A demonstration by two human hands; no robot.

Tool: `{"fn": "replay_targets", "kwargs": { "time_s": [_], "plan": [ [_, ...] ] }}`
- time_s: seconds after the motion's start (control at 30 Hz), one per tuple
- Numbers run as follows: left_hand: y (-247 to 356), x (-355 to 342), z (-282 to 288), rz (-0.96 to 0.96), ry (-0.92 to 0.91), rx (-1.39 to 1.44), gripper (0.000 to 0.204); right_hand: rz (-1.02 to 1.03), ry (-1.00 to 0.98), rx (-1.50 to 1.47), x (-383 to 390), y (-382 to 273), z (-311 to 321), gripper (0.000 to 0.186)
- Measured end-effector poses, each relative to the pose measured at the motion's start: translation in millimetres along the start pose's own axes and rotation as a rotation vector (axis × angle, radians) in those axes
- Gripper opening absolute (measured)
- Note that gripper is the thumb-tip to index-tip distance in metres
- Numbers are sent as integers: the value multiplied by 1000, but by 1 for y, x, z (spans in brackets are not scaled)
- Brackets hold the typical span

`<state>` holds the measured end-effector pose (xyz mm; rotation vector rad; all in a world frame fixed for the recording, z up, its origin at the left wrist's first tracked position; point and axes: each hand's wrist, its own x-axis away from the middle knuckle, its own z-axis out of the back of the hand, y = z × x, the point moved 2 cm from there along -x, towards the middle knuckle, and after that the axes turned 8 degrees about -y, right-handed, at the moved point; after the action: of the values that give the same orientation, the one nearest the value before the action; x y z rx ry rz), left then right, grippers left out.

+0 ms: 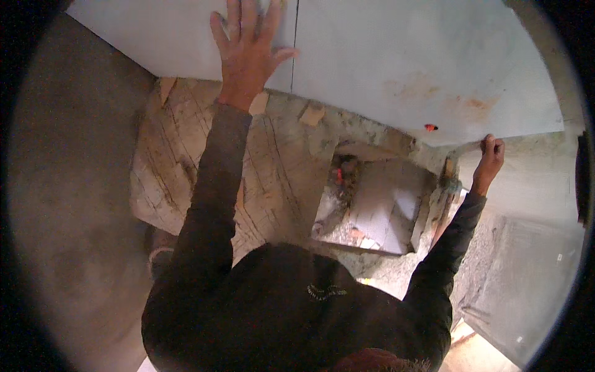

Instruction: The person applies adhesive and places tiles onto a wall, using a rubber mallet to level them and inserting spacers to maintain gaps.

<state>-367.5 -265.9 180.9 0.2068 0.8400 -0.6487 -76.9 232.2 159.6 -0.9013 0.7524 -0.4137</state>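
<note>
Two large pale panels meet at a thin dark seam. My left hand [245,59] lies with fingers spread against the left panel [173,37], its thumb crossing the seam. On the right panel [372,56], a small orange-red fitting [431,127] shows in a hole, and brownish smudges mark the surface. At this panel's lower right edge my right hand [489,160] is closed, with its fingertips at the edge. A thin greyish strip shows just left of those fingers; I cannot tell whether they hold it or only pinch the edge.
Beneath the panels is a rough brown surface [167,149] with slanting dark lines. A rectangular opening [381,204] with rubble inside lies between my arms. A grey slab [533,273] is at the lower right, and a plain brown wall [68,186] at the left.
</note>
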Motion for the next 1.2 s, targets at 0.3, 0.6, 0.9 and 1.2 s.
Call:
{"fn": "replay_targets", "kwargs": {
  "time_s": [0.3, 0.6, 0.9, 1.2],
  "plan": [
    [39, 144, -70, 1102, -218, 1694, 27, -127, 326, -52, 36, 6, -26, 31],
    [70, 194, -158, 889, -384, 1886, 34, -385, -324, -345, 156, -20, -196, 16],
    [107, 190, -175, 1499, 67, 2262, 38, 409, -1017, 212, 281, -46, -298, 20],
    [122, 164, -167, 793, -443, 908, 30, 462, -1172, 137, 319, -86, -370, 40]
  ]
}}
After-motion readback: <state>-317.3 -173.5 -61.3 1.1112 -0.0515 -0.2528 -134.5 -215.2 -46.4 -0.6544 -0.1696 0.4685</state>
